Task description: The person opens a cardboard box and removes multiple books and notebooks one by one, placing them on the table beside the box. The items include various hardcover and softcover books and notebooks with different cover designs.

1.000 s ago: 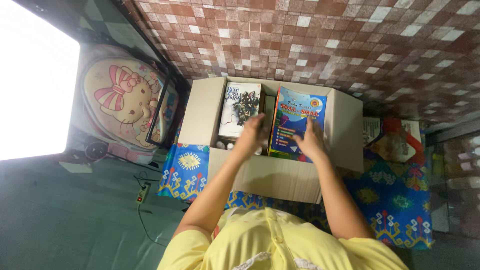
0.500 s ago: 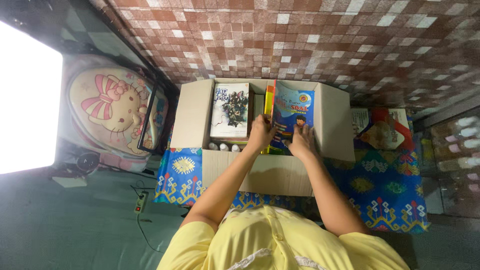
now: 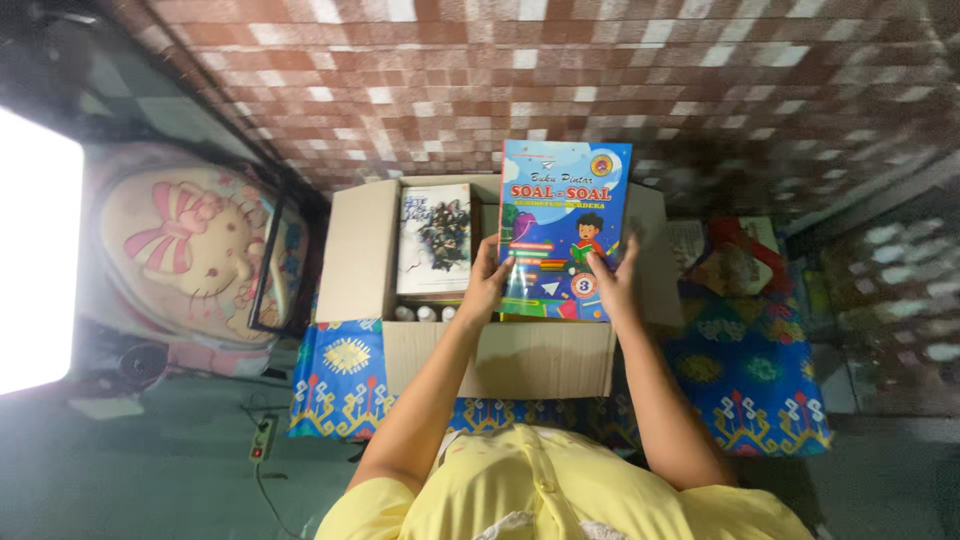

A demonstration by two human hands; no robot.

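Just now we grip the blue workbook (image 3: 562, 230) by its lower edges above the open cardboard box (image 3: 500, 355), left hand (image 3: 487, 285) and right hand (image 3: 615, 280) fingers clamped on it, and such a shallow pinch could let it tip forward.

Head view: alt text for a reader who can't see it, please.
Two hands, left and right, hold a colourful blue book upright above an open cardboard box. A dark-covered book lies inside the box, which sits on a patterned blue cloth by a brick-pattern wall.
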